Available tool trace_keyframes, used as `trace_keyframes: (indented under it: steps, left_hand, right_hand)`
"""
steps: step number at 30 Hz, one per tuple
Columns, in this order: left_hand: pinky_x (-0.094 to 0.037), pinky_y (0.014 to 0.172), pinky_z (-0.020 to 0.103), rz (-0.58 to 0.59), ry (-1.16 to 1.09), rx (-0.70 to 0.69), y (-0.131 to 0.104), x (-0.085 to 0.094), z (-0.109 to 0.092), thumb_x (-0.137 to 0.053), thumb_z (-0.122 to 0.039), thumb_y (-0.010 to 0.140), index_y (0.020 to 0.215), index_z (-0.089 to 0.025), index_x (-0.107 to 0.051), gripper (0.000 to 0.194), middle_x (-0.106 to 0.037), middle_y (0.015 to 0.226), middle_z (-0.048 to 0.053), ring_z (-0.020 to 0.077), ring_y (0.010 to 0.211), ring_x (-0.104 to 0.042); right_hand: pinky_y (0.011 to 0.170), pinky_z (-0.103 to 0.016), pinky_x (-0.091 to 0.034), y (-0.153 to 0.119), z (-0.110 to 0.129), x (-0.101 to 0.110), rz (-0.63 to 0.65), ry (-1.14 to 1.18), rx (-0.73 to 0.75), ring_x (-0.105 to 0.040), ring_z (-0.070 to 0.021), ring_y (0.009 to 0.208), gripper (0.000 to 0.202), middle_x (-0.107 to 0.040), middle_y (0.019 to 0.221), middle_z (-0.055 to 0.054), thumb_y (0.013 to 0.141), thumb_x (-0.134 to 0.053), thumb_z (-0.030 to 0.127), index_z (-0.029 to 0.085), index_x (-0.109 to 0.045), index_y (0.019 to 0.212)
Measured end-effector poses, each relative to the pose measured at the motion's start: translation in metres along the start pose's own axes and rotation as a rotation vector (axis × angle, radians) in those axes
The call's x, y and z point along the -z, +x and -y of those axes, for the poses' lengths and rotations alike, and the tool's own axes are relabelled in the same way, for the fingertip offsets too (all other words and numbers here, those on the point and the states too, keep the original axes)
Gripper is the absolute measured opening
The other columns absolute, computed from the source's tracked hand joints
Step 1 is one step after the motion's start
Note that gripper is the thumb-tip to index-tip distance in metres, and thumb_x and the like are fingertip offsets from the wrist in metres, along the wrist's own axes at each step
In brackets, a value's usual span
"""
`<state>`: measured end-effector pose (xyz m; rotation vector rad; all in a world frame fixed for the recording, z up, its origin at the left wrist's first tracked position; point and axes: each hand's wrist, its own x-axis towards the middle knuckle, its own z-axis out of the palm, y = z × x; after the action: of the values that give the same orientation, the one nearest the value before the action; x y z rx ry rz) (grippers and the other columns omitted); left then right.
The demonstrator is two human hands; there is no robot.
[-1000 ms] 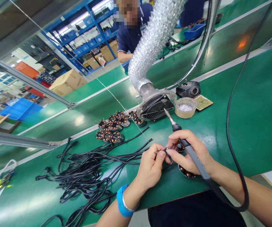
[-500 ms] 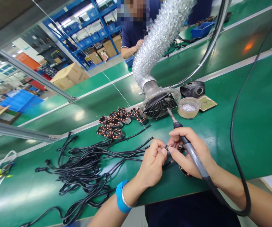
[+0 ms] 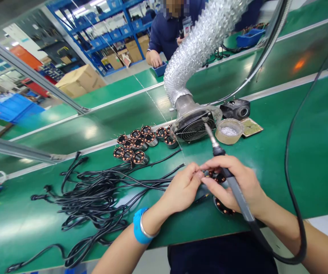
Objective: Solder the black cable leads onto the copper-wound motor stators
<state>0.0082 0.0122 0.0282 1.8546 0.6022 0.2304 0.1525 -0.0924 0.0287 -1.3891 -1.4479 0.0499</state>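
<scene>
My right hand [image 3: 238, 182] is closed around a soldering iron [image 3: 235, 190], whose metal tip points up toward the round fan grille [image 3: 195, 127]. The fingertips of my left hand [image 3: 182, 188] are pinched together and meet the right fingertips; what they hold is too small to make out. Under and beside my right hand are copper-wound ring parts [image 3: 223, 205], partly hidden. A bundle of black cables [image 3: 101, 198] lies to the left, with some ends reaching toward my left hand.
Several copper-wound rings [image 3: 139, 144] stand beyond the cables. A silver duct [image 3: 192, 49] hangs over the grille. Right of it are a round tub [image 3: 229, 131], a flat tin [image 3: 251, 126] and a black holder [image 3: 235, 109]. A person [image 3: 166, 34] is across the bench.
My left and right fingertips have come together, covering the small dark piece seen between them. The view has shifted slightly. Across the bench, the person's hand has lowered to a blue bin.
</scene>
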Motion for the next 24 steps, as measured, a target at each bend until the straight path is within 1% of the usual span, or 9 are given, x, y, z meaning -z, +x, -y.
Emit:
trace_keyframes:
  steps: [2, 4, 7, 10, 12, 15, 17, 20, 24]
  left_hand:
    - [-0.041, 0.077, 0.030, 0.019, 0.046, -0.008, -0.001, 0.001, -0.002, -0.042, -0.036, 0.102, 0.098, -0.020, -0.057, 0.023, -0.063, 0.091, 0.002, 0.0176, 0.083, -0.054]
    - [-0.041, 0.078, 0.031, 0.026, 0.068, -0.013, -0.002, 0.002, -0.004, -0.042, -0.037, 0.102, 0.100, -0.020, -0.058, 0.023, -0.063, 0.092, 0.002, 0.0178, 0.083, -0.055]
    - [-0.037, 0.070, 0.028, 0.050, 0.060, -0.011, -0.001, 0.008, -0.007, -0.046, -0.042, 0.101, 0.090, -0.020, -0.054, 0.026, -0.056, 0.079, -0.002, 0.0146, 0.074, -0.048]
    - [-0.032, 0.062, 0.025, 0.108, -0.087, 0.017, 0.003, 0.012, -0.006, -0.050, -0.046, 0.098, 0.082, -0.019, -0.049, 0.031, -0.047, 0.069, -0.004, 0.0117, 0.065, -0.040]
    - [-0.031, 0.059, 0.025, 0.147, -0.233, 0.040, 0.006, 0.012, -0.002, -0.053, -0.051, 0.095, 0.080, -0.019, -0.047, 0.036, -0.044, 0.066, -0.005, 0.0106, 0.061, -0.037]
    - [-0.027, 0.055, 0.023, 0.172, -0.411, 0.088, 0.010, 0.009, 0.003, -0.060, -0.059, 0.089, 0.079, -0.019, -0.047, 0.043, -0.041, 0.061, -0.007, 0.0090, 0.056, -0.033]
    - [-0.024, 0.053, 0.023, 0.160, -0.507, 0.142, 0.013, 0.005, 0.006, -0.064, -0.061, 0.084, 0.078, -0.019, -0.049, 0.046, -0.038, 0.058, -0.008, 0.0079, 0.053, -0.029]
    - [-0.021, 0.051, 0.022, 0.091, -0.566, 0.201, 0.018, 0.001, 0.009, -0.069, -0.059, 0.078, 0.078, -0.018, -0.052, 0.044, -0.034, 0.057, -0.009, 0.0067, 0.051, -0.025]
    - [-0.023, 0.051, 0.022, -0.039, -0.493, 0.212, 0.023, -0.003, 0.011, -0.065, -0.048, 0.079, 0.073, -0.018, -0.054, 0.033, -0.037, 0.057, -0.008, 0.0069, 0.050, -0.027]
  right_hand:
    - [0.070, -0.027, -0.058, 0.009, 0.000, 0.001, 0.059, 0.001, 0.097, -0.067, -0.0147, 0.076, 0.025, -0.072, 0.093, 0.000, 0.090, -0.063, 0.012, 0.025, -0.059, 0.110]
    - [0.067, -0.026, -0.057, 0.016, -0.002, 0.004, 0.071, -0.001, 0.139, -0.066, -0.0138, 0.072, 0.022, -0.072, 0.090, 0.001, 0.091, -0.059, 0.010, 0.026, -0.059, 0.106]
    - [0.069, -0.025, -0.058, 0.022, -0.009, 0.012, 0.123, 0.022, 0.071, -0.068, -0.0129, 0.073, 0.024, -0.071, 0.088, 0.002, 0.090, -0.061, 0.012, 0.027, -0.060, 0.109]
    - [0.071, -0.023, -0.059, 0.022, -0.019, 0.019, 0.233, 0.096, 0.003, -0.070, -0.0116, 0.074, 0.032, -0.072, 0.088, 0.003, 0.090, -0.063, 0.013, 0.027, -0.059, 0.118]
    - [0.072, -0.024, -0.060, 0.021, -0.024, 0.020, 0.256, 0.113, 0.046, -0.071, -0.0123, 0.077, 0.033, -0.074, 0.090, 0.003, 0.091, -0.064, 0.013, 0.026, -0.061, 0.120]
    - [0.066, -0.027, -0.060, 0.020, -0.030, 0.017, 0.224, 0.107, 0.140, -0.070, -0.0144, 0.075, 0.031, -0.074, 0.089, 0.000, 0.091, -0.065, 0.011, 0.025, -0.065, 0.119]
    - [0.060, -0.027, -0.057, 0.018, -0.032, 0.014, 0.197, 0.112, 0.165, -0.067, -0.0137, 0.069, 0.030, -0.073, 0.083, 0.000, 0.091, -0.066, 0.010, 0.024, -0.067, 0.118]
    - [0.057, -0.026, -0.053, 0.015, -0.035, 0.012, 0.184, 0.075, 0.170, -0.062, -0.0120, 0.064, 0.031, -0.070, 0.078, 0.001, 0.090, -0.068, 0.009, 0.022, -0.068, 0.118]
    - [0.063, -0.029, -0.056, 0.006, -0.032, 0.021, 0.118, 0.013, 0.112, -0.067, -0.0154, 0.075, 0.044, -0.074, 0.093, -0.002, 0.090, -0.064, 0.005, 0.026, -0.064, 0.129]
